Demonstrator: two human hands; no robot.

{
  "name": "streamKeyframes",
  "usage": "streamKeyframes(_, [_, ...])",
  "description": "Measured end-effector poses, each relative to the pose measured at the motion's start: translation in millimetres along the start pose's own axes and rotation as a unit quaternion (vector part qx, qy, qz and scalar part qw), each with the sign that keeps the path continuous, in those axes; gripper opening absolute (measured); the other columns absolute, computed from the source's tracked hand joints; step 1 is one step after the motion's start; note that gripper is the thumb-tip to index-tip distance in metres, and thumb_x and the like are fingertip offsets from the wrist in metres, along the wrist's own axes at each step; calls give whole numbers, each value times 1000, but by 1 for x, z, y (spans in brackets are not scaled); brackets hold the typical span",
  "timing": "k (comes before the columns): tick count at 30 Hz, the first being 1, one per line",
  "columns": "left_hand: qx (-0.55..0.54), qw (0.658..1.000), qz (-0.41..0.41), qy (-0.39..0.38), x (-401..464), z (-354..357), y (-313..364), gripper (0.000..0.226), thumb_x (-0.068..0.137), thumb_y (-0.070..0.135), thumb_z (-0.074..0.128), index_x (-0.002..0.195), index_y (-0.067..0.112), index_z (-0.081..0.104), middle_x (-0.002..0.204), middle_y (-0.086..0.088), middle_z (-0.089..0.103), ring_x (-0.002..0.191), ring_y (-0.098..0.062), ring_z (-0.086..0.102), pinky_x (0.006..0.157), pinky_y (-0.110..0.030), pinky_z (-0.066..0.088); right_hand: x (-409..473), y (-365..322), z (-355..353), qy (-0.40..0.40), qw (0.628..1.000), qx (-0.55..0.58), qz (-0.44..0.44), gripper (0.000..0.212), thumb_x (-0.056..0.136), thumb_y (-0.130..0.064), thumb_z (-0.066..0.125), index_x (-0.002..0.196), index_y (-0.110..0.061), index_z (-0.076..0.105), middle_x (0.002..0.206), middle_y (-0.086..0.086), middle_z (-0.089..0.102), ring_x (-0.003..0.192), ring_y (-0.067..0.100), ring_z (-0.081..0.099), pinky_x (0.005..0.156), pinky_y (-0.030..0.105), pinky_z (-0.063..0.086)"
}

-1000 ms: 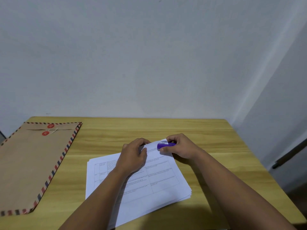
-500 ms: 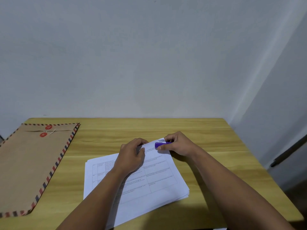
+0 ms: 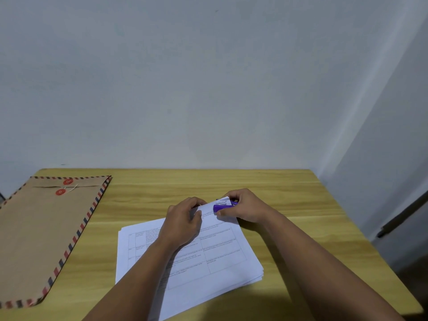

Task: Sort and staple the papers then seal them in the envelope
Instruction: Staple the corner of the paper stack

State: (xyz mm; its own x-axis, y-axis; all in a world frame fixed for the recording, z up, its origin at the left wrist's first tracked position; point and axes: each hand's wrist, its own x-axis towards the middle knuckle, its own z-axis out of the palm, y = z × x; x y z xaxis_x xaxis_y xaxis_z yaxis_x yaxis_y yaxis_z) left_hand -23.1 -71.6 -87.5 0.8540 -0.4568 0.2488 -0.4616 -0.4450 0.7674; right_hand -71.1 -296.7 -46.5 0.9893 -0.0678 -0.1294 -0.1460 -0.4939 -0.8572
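A stack of white printed papers (image 3: 222, 256) lies on the wooden table (image 3: 301, 228), turned at an angle. My left hand (image 3: 183, 224) presses on the stack and pinches its far edge near the top corner. My right hand (image 3: 245, 208) grips a small purple stapler (image 3: 223, 206) that sits on the stack's far right corner. A brown envelope (image 3: 39, 230) with a red-and-blue striped border and two red string buttons lies flat at the left side of the table, apart from both hands.
The table butts against a pale wall (image 3: 208, 89) at the back. Its right edge drops off beside another wall, where a dark bar (image 3: 403, 215) shows. Bare wood lies between the envelope and the papers.
The stapler's mouth has lifted a little at the corner, so more of its white and metal parts show. Both hands stay at the same corner of the stack.
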Motion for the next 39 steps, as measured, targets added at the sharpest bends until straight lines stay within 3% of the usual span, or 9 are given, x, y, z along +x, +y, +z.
streamKeyframes(4, [3,1000,3,0,0,0,0,28,86,24,52,106,41,63,99,27,70,95,-4,66,94,-49,51,0,-1,6,19,1000,7,-8,34,67,-35,99,93,-24,81,91,-4,81,78,6,72,73,28,56])
streamKeyframes(9, [2,1000,2,2,1,2,-3,28,87,24,51,106,41,63,99,28,69,94,-5,65,93,-49,51,0,2,7,21,1000,13,-15,30,68,-38,98,86,-21,81,87,3,81,81,20,76,71,32,56])
streamKeyframes(15, [-1,1000,-1,6,0,2,0,28,85,24,50,105,38,63,98,26,69,94,-5,65,94,-50,49,0,2,9,19,1000,10,-11,26,71,-33,96,81,-16,80,75,-3,76,67,8,66,66,28,50])
streamKeyframes(21, [0,1000,1,5,0,2,0,27,86,24,51,105,39,62,97,27,68,94,-4,64,93,-51,50,1,3,9,5,999,49,-15,24,75,-19,95,81,-5,77,72,-1,74,65,9,66,61,24,50])
streamKeyframes(26, [-4,1000,-4,4,0,2,1,27,87,23,52,104,40,62,95,31,67,89,-4,65,93,-51,51,7,3,6,-22,998,61,-13,24,74,-14,95,73,-12,71,74,3,72,67,15,68,62,27,51])
streamKeyframes(33, [-3,1000,-2,1,1,2,-1,27,87,23,53,104,41,63,94,26,69,88,-5,66,93,-51,51,7,1,2,-28,998,57,-1,33,73,-12,96,84,5,70,81,17,76,71,18,72,61,26,54])
streamKeyframes(35, [-1,1000,1,1,1,3,-2,26,87,23,53,105,39,63,96,25,70,92,-4,65,94,-51,50,6,1,3,-24,998,61,-7,30,73,-11,96,81,2,70,85,22,77,73,20,72,61,27,55])
streamKeyframes(39, [3,1000,-1,-1,1,2,-2,27,87,23,53,106,40,63,99,27,69,96,-4,65,95,-50,50,5,1,6,-28,998,52,-13,26,73,-16,96,77,-14,71,79,3,76,72,14,72,61,24,54])
